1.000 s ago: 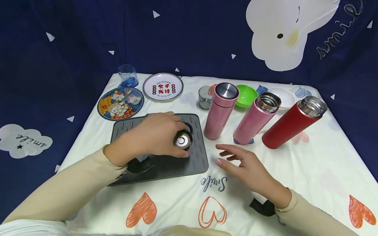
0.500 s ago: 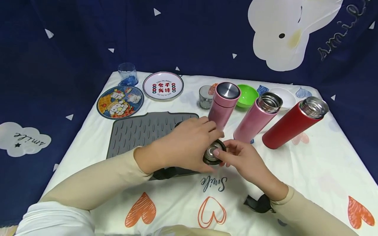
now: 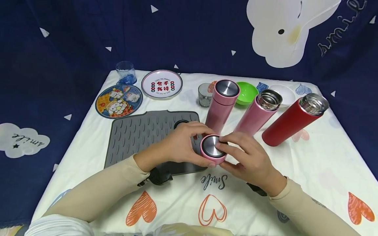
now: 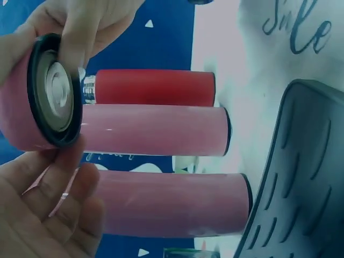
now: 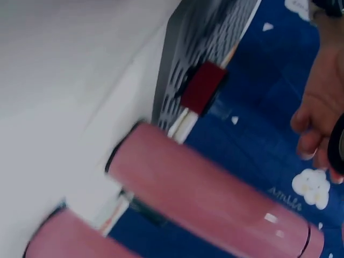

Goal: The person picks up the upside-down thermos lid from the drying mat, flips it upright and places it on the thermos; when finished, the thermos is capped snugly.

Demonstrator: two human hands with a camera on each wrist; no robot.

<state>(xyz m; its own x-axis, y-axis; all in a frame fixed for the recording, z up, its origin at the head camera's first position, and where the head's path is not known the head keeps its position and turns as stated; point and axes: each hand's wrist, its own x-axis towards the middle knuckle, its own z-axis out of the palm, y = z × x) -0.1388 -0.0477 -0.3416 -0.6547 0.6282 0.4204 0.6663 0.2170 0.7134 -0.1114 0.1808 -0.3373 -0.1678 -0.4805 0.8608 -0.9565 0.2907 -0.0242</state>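
Note:
A pink flask lid (image 3: 213,147) with a brushed steel top is between my two hands, above the right end of the grey mat. My left hand (image 3: 180,144) grips it from the left, thumb in front and fingers behind. My right hand (image 3: 251,157) pinches its right side, fingertips on the steel top. The black-ringed underside of the lid (image 4: 54,91) shows in the left wrist view. Behind the hands stand a pink flask with its lid on (image 3: 221,108), an uncapped pink flask (image 3: 257,114) and an uncapped red flask (image 3: 292,121).
On the grey ribbed mat (image 3: 133,141) sits a red lid (image 5: 203,88), mostly hidden by my left hand in the head view. Farther back are a blue glass (image 3: 126,72), two plates (image 3: 161,84), a clear glass (image 3: 204,95), a green bowl (image 3: 247,92) and a white bowl (image 3: 284,94).
My left hand has carried the pink lid rightward from over the mat. The right hand has come to it and taken hold too. The lid's underside faced up before; now its steel top does.

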